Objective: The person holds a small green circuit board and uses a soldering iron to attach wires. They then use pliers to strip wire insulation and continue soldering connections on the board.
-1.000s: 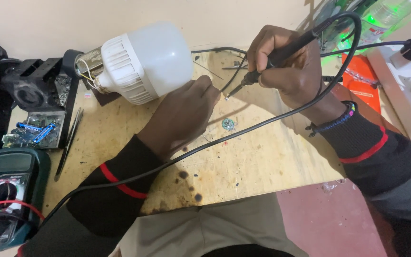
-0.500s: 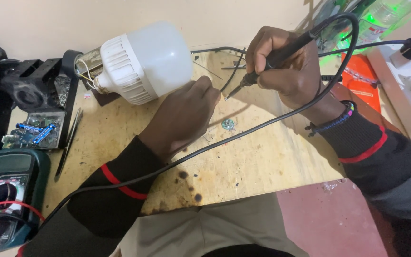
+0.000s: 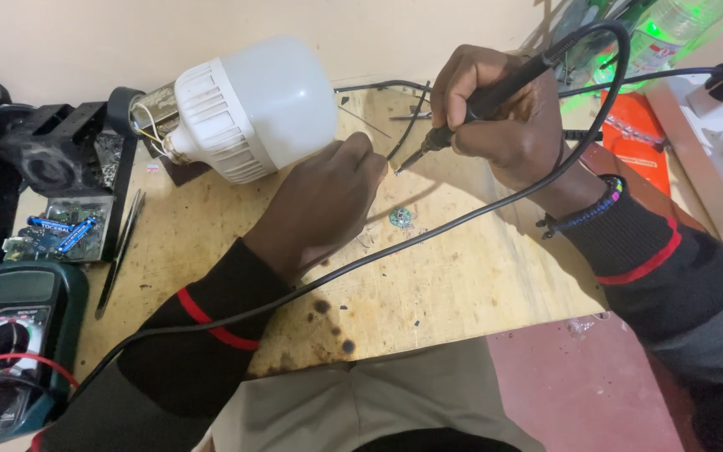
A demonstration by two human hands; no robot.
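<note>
- The right hand (image 3: pixel 504 117) grips a soldering iron (image 3: pixel 487 100) like a pen; its long axis slants, tip pointing down-left toward the left hand (image 3: pixel 328 201).
- The left hand is curled shut on the table (image 3: pixel 462 285), perhaps pinching something small.
- A white bulb (image 3: pixel 248 109) lies just beside it; a black cable (image 3: pixel 428 234) crosses the left forearm.

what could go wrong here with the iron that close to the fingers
The soldering iron tip sits right beside the left hand fingertips, so a slip could burn them. Its black cord drapes across the left forearm and board; a snag could jerk the tip. The big white bulb lies on its side by that hand and might roll if nudged.
</note>
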